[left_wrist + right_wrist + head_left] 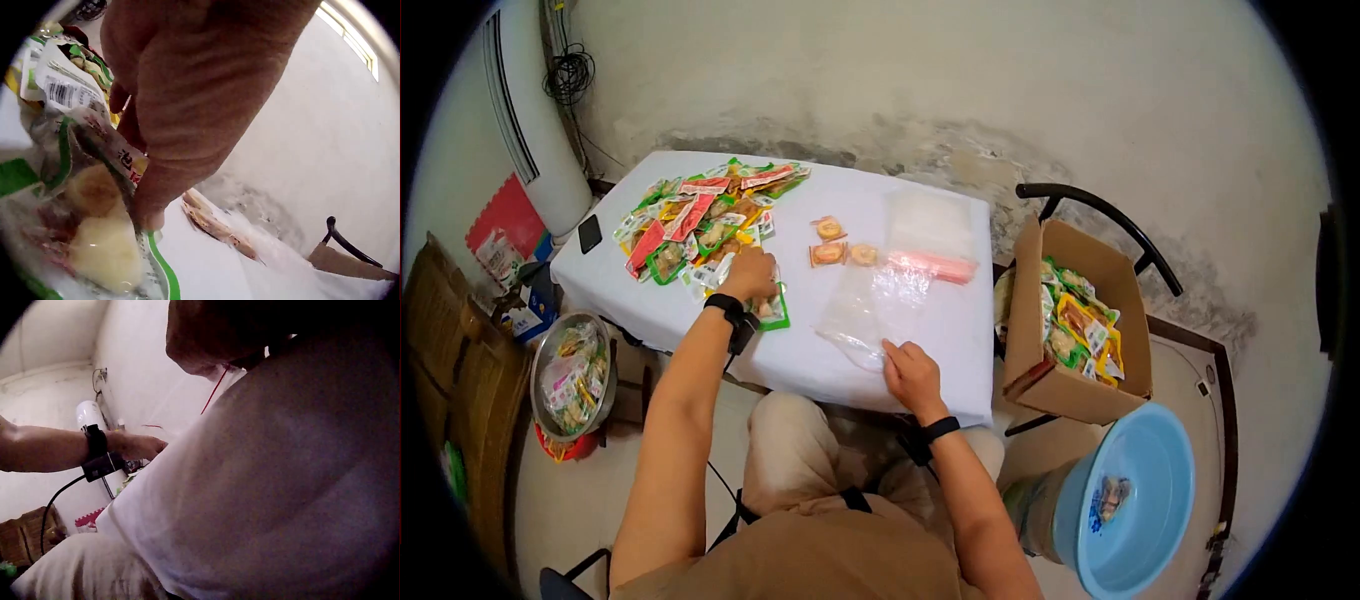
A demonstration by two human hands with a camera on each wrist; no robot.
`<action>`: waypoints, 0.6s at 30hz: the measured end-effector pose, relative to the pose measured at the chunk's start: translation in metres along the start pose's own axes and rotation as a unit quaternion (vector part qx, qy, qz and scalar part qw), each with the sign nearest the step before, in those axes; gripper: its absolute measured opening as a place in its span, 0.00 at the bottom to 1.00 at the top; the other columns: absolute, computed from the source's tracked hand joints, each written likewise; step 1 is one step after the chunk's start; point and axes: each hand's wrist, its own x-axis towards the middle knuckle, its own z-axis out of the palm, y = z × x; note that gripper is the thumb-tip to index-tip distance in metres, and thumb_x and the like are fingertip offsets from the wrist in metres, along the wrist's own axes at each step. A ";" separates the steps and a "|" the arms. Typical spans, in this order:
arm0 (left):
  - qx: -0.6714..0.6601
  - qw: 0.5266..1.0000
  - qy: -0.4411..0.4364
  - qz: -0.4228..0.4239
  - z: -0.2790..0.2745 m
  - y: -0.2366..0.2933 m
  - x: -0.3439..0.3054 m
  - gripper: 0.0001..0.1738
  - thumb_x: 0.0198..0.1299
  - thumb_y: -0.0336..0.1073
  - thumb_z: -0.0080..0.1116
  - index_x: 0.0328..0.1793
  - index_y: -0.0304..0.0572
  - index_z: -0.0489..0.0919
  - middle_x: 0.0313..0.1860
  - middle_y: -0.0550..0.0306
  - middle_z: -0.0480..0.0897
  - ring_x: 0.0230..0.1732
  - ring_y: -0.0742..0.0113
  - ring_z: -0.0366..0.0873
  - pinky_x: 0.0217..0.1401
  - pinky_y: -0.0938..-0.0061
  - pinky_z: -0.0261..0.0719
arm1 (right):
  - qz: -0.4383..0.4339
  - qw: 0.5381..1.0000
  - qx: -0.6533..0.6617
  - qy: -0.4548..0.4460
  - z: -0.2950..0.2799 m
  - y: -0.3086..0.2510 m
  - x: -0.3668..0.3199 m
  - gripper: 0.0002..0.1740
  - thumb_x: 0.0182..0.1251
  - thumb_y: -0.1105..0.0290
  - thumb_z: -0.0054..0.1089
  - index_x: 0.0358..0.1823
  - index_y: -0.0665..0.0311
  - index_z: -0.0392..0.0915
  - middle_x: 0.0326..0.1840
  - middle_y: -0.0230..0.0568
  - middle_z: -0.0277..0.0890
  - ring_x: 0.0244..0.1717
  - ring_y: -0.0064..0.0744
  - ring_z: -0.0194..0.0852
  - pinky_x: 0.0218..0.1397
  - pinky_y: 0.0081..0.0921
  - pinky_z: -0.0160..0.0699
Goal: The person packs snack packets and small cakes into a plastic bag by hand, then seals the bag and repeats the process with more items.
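At the near right edge of a heap of snack packets, my left hand pinches a clear, green-edged snack packet. Pale chunks show through its film, and the thumb lies at its edge in the left wrist view. By the table's front edge, my right hand pinches the corner of a clear plastic bag that lies flat. In the right wrist view that hand is dark, its fingertips mostly hidden. Between heap and bag lie several small orange-wrapped snacks.
A stack of clear bags with red tops lies at the table's back right. Right of the table are a cardboard box of packets and a blue basin. A metal bowl of packets stands left; a phone lies at the table's left edge.
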 end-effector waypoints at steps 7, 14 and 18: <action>-0.176 0.980 0.093 0.013 -0.010 -0.008 -0.021 0.09 0.54 0.36 0.57 0.38 0.40 0.78 0.31 0.45 0.79 0.40 0.46 0.77 0.44 0.60 0.74 | -0.005 1.000 -0.010 0.002 0.006 0.004 -0.002 0.13 0.56 0.75 0.60 0.44 0.62 0.80 0.23 0.38 0.68 0.25 0.37 0.70 0.26 0.31 0.72; -0.530 0.837 0.101 -0.091 -0.035 -0.018 -0.114 0.08 0.62 0.37 0.54 0.42 0.43 0.72 0.26 0.63 0.76 0.23 0.75 0.73 0.22 0.78 0.70 | 0.002 1.000 0.006 0.000 0.006 0.004 0.000 0.13 0.56 0.74 0.61 0.44 0.62 0.80 0.22 0.38 0.67 0.23 0.37 0.70 0.25 0.32 0.72; -0.723 0.681 0.045 -0.106 0.009 0.011 -0.174 0.07 0.64 0.37 0.54 0.44 0.46 0.72 0.29 0.66 0.77 0.26 0.79 0.73 0.25 0.84 0.72 | 0.029 0.999 0.041 0.002 0.009 0.001 0.000 0.13 0.57 0.73 0.60 0.45 0.62 0.81 0.22 0.39 0.69 0.23 0.39 0.71 0.25 0.32 0.72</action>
